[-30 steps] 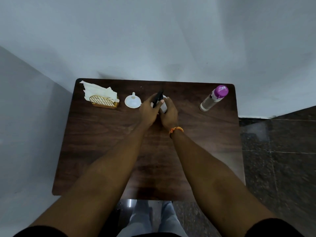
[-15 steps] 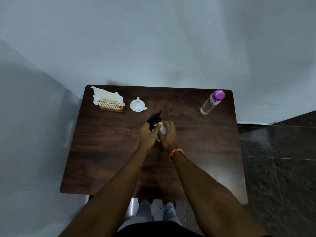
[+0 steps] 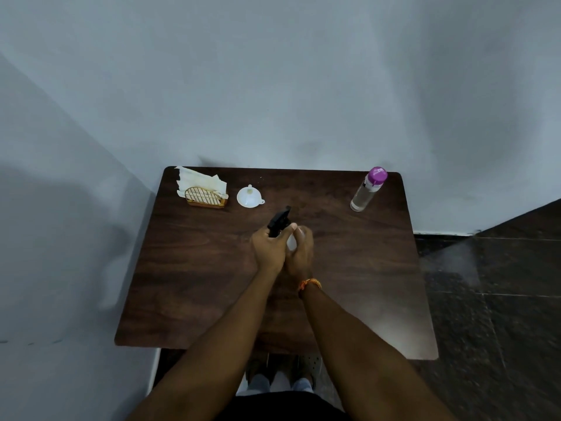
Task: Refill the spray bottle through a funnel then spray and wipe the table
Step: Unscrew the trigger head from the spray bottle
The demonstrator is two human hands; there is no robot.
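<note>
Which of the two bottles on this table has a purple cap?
The tall clear bottle standing alone at the table's far right corner. The other, a spray bottle gripped by both hands at the table's centre, has a black trigger top.

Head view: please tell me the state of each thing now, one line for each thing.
Spray bottle: upright, gripped by both hands.
Black spray head: on the bottle, held by the left hand.
Right hand: wrapped round the bottle body.
Funnel: wide end down on the table, untouched.
Purple-capped bottle: standing, capped.
Napkin holder: holding napkins.
</note>
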